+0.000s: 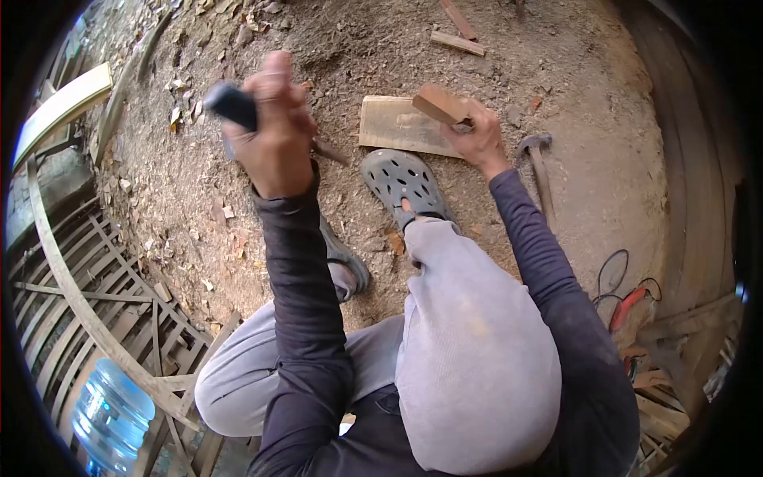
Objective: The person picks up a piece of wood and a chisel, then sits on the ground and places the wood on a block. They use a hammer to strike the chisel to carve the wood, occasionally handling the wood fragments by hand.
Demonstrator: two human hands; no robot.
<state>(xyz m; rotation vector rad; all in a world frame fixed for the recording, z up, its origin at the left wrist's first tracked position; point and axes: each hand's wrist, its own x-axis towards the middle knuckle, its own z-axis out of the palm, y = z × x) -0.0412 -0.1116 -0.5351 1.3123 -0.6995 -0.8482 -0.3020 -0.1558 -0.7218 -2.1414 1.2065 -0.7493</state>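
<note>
Nearest: grey-trousered knees fill the lower frame, water bottle (pixel 111 417) bottom left beside a stack of curved wooden frames (pixel 71 294). Cables (pixel 612 274) and a red-handled tool (pixel 628 306) on the ground at right.

Mid: two grey clogs on the dirt floor (pixel 604 183), forward clog (pixel 401 179) with its toe just short of the plank (pixel 397 126).

Left hand (pixel 274 127): raised, grip fully closed round a dark tool handle (pixel 230 103). The working end is hidden behind the hand, can't tell what it is.

Right hand (pixel 477 139): grip closed on a small wood block (pixel 439 103), which is tilted with its low end over the plank's right edge. Can't tell if the two are in contact.

Hammer (pixel 536 155) lies on the floor just right of the right hand, untouched. Wood scraps (pixel 457 41) further out, chips and shavings all over the floor
</note>
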